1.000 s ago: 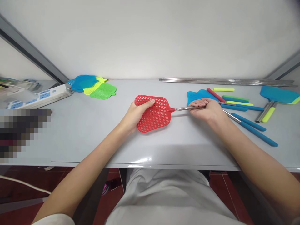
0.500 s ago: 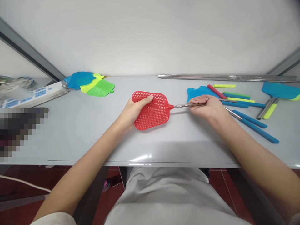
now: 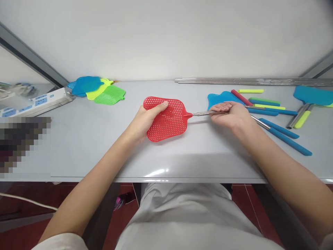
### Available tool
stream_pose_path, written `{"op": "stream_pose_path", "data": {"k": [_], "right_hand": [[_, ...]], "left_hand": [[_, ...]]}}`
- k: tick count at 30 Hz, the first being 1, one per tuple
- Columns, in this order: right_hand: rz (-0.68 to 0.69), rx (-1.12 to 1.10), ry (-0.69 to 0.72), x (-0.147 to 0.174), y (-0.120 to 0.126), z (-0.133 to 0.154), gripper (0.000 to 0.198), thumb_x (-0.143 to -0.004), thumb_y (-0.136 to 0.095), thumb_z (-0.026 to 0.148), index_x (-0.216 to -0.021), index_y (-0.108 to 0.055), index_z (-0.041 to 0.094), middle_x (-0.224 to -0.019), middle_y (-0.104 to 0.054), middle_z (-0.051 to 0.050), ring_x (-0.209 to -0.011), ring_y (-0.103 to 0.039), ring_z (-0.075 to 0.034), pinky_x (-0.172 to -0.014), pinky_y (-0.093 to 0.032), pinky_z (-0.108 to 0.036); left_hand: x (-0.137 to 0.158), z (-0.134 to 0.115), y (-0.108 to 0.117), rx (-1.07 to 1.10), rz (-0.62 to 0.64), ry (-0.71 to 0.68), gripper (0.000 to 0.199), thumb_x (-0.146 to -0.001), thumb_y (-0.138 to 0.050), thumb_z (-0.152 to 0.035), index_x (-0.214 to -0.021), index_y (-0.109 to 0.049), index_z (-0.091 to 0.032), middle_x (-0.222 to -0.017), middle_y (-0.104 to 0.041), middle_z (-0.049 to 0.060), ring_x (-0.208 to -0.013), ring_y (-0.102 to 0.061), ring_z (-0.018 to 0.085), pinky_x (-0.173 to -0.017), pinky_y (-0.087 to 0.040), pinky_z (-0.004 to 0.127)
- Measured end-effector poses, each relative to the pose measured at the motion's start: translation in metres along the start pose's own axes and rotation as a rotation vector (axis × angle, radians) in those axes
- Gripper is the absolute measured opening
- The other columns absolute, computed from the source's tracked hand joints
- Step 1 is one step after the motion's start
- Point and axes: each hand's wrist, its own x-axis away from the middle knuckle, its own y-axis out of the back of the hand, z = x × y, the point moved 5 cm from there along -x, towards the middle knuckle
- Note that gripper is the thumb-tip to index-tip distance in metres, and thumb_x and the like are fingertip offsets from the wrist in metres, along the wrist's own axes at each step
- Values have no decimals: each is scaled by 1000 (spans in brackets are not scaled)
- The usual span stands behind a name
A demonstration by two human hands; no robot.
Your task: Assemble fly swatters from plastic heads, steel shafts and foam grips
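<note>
A red perforated fly swatter head is held above the table by my left hand, thumb on top and the other fingers beneath. From its neck a thin metal rod runs right into my right hand, which is closed round it with the palm turned up. A blue swatter head lies just behind my right hand. Blue-gripped metal handles and a red grip sleeve lie close by, some partly hidden by that hand.
Several swatter heads, among them a green one, overlap at the back left. Long metal rods lie along the wall. A power strip is at the far left; another blue swatter head lies at the right. The table's front edge is near my body.
My hands keep the same hold on the red swatter head and the rod. The whole view has shifted slightly; otherwise the things on the table lie as before.
</note>
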Motion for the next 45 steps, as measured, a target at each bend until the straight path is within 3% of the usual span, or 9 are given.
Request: {"op": "stream_pose_path", "data": {"k": [16,45], "right_hand": [[-17,-10,15,0,1,0,22,-69,-25,5,-56,-14,18,-39,-16,7,-29,-19,-5,-31,-21,-16],[9,39,14,2,-2,0,23,-69,-24,4,-58,-11,19,-37,-15,8,-28,-19,-4,-29,-21,-16]], "left_hand": [[-1,-2,2,-61,-77,11,24,-67,-59,-39,-79,-62,-19,-79,-67,3,-80,-63,22,-68,-53,32],[2,-8,1,-137,-87,-23,23,-69,-58,-39,-80,-62,-19,-80,-66,3,-84,-62,24,-72,-50,33]]}}
